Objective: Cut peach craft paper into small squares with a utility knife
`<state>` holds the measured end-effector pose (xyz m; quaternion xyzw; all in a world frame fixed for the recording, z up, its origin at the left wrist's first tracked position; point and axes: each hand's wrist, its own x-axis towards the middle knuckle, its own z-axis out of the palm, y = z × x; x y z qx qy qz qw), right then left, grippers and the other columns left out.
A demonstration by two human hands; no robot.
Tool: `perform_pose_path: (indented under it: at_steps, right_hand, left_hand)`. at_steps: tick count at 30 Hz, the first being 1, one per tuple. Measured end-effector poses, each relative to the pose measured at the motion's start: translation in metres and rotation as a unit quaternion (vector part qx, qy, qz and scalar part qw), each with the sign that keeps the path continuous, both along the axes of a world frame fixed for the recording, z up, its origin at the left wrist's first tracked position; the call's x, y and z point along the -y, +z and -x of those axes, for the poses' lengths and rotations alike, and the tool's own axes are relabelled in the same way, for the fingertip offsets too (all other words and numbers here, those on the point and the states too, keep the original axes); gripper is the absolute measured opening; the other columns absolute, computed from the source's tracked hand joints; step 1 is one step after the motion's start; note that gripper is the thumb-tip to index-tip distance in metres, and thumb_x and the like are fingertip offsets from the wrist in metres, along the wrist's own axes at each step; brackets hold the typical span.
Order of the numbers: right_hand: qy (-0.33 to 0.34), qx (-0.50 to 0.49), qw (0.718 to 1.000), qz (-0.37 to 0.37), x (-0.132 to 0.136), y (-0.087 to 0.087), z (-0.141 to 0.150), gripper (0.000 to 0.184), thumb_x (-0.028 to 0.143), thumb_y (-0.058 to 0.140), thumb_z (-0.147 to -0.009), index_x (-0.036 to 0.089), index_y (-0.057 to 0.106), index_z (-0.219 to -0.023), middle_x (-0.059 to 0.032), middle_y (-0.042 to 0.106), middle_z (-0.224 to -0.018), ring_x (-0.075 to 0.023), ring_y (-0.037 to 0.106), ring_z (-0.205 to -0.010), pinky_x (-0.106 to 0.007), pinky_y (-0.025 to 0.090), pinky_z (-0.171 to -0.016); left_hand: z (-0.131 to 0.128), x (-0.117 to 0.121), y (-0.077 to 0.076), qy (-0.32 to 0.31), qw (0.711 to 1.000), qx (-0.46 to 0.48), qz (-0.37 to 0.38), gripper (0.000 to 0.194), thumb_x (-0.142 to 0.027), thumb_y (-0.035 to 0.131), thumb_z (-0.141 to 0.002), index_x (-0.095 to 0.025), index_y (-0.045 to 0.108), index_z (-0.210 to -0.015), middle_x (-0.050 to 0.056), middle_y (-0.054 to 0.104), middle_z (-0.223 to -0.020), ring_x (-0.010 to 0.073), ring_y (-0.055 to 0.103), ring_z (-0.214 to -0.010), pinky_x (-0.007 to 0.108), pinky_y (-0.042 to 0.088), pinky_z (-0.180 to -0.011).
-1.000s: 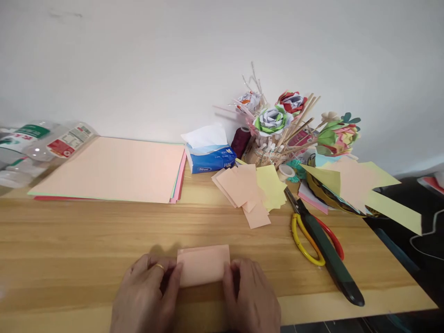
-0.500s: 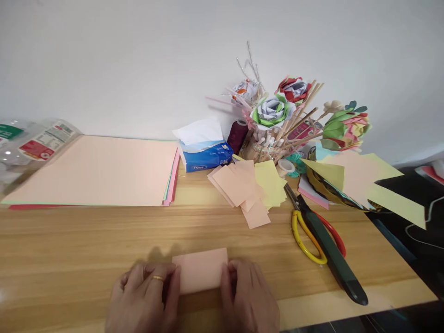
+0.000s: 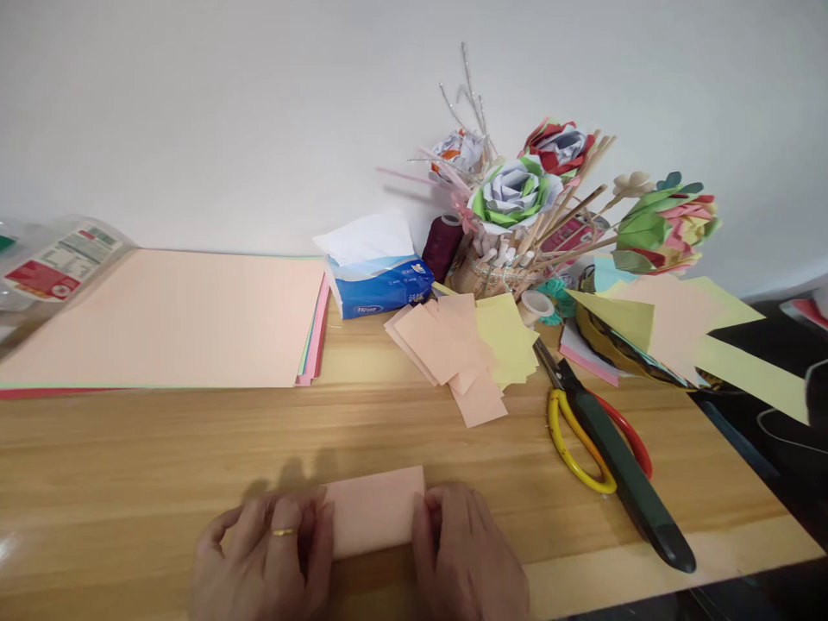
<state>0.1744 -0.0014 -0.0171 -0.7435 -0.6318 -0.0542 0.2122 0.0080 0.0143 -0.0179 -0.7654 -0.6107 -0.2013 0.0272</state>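
A small peach-coloured piece of paper [image 3: 375, 511], a rectangle that looks folded, is held just above or on the wooden table near its front edge. My left hand [image 3: 265, 552], with a gold ring on one finger, pinches its left end between thumb and fingers. At the right end, my right hand [image 3: 466, 548] closes on the paper in the same way. The paper's two ends are partly covered by my fingertips. Beyond it lie loose peach paper squares [image 3: 430, 341] overlapping yellow paper squares [image 3: 508, 341].
Scissors [image 3: 579, 440] and a dark-handled utility knife [image 3: 630, 474] lie to the right. A stack of large coloured sheets [image 3: 174, 319] is at left, near a tissue pack [image 3: 381, 280]. Paper flowers [image 3: 514, 194] and sticks stand in a container against the wall.
My hands keep their hold on the peach paper, and the left hand has shifted slightly. The whole view has moved a little; the things on the table lie as before.
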Motion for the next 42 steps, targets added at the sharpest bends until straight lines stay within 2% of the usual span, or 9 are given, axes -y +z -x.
perform_pose_path:
  at_steps: [4,13,21,25,29,33,35,38,42]
  right_hand:
    - [-0.003,-0.010,1.000,-0.008,0.001,-0.002,0.000,0.041,0.035,0.019,-0.097,0.024,0.045,-0.067,0.0007,0.052,-0.057,-0.0148,0.052,-0.055,-0.028,0.031,-0.051]
    - [0.003,0.001,1.000,-0.005,-0.001,-0.001,-0.001,0.040,0.032,0.020,-0.097,0.024,0.045,-0.066,0.0009,0.052,-0.056,-0.0141,0.052,-0.054,-0.027,0.031,-0.051]
    - [0.006,0.010,1.000,0.002,-0.002,0.005,-0.001,0.038,0.027,0.023,-0.095,0.024,0.046,-0.065,0.0008,0.054,-0.056,-0.0134,0.053,-0.053,-0.026,0.031,-0.045]
    - [0.014,0.011,1.000,0.004,-0.002,0.006,-0.003,0.036,0.026,0.026,-0.093,0.024,0.046,-0.064,0.0008,0.054,-0.055,-0.0132,0.053,-0.052,-0.025,0.030,-0.043]
    - [0.014,0.013,1.000,0.008,-0.002,0.005,-0.002,0.032,0.024,0.030,-0.091,0.024,0.046,-0.064,0.0014,0.054,-0.056,-0.0129,0.053,-0.051,-0.024,0.031,-0.044]
    - [0.010,0.030,0.999,0.014,-0.001,0.002,-0.004,0.029,0.022,0.030,-0.090,0.024,0.045,-0.064,0.0014,0.054,-0.057,-0.0130,0.054,-0.052,-0.024,0.032,-0.045]
    - [0.020,0.041,0.999,0.019,-0.002,0.002,-0.006,0.029,0.023,0.031,-0.090,0.024,0.045,-0.064,0.0017,0.054,-0.056,-0.0124,0.054,-0.051,-0.024,0.032,-0.044]
    - [0.045,0.051,0.998,0.012,-0.003,0.002,-0.009,0.029,0.023,0.033,-0.090,0.024,0.045,-0.063,0.0026,0.054,-0.055,-0.0116,0.053,-0.047,-0.023,0.032,-0.041]
    - [0.042,0.059,0.997,-0.011,-0.005,0.007,-0.009,0.037,0.027,0.025,-0.094,0.024,0.045,-0.063,0.0012,0.054,-0.054,-0.0129,0.052,-0.046,-0.025,0.032,-0.042]
  left_hand:
    - [-0.004,-0.001,0.000,0.032,0.999,-0.029,-0.016,0.020,-0.029,0.040,-0.088,-0.021,0.055,-0.078,0.004,0.070,-0.072,0.0228,0.061,-0.071,0.039,0.037,-0.073]
    - [-0.004,-0.001,-0.001,0.037,0.998,-0.037,0.045,0.031,-0.025,0.034,-0.091,-0.022,0.052,-0.066,0.004,0.061,-0.059,0.0213,0.058,-0.062,0.035,0.041,-0.064]
    - [-0.006,0.000,0.000,0.051,0.998,-0.020,0.031,0.028,-0.026,0.039,-0.090,-0.022,0.058,-0.070,0.004,0.060,-0.064,0.0199,0.058,-0.066,0.031,0.045,-0.061]
    - [-0.004,-0.001,-0.004,0.032,0.999,-0.015,0.018,0.026,-0.025,0.040,-0.090,-0.022,0.060,-0.073,0.004,0.062,-0.071,0.0194,0.058,-0.071,0.032,0.047,-0.066]
    - [0.003,-0.004,-0.008,-0.038,0.998,-0.053,-0.008,0.020,-0.020,0.044,-0.088,-0.022,0.063,-0.085,0.005,0.064,-0.077,0.0221,0.057,-0.077,0.037,0.046,-0.074]
    - [0.008,-0.013,-0.002,-0.149,0.981,-0.098,-0.076,0.034,-0.010,0.041,-0.084,-0.024,0.062,-0.107,0.006,0.063,-0.092,0.0251,0.053,-0.091,0.045,0.037,-0.089]
    - [0.006,-0.019,0.004,-0.215,0.966,-0.098,-0.104,0.035,-0.014,0.044,-0.086,-0.028,0.058,-0.114,0.004,0.062,-0.098,0.0224,0.052,-0.095,0.039,0.035,-0.092]
    - [0.000,-0.024,0.011,-0.312,0.940,-0.096,-0.098,0.031,-0.021,0.047,-0.088,-0.030,0.057,-0.116,-0.001,0.062,-0.101,0.0180,0.051,-0.098,0.032,0.032,-0.096]
    - [-0.008,-0.026,0.014,-0.319,0.940,-0.102,-0.068,0.029,-0.021,0.045,-0.090,-0.026,0.058,-0.115,0.000,0.064,-0.098,0.0175,0.051,-0.102,0.035,0.025,-0.103]
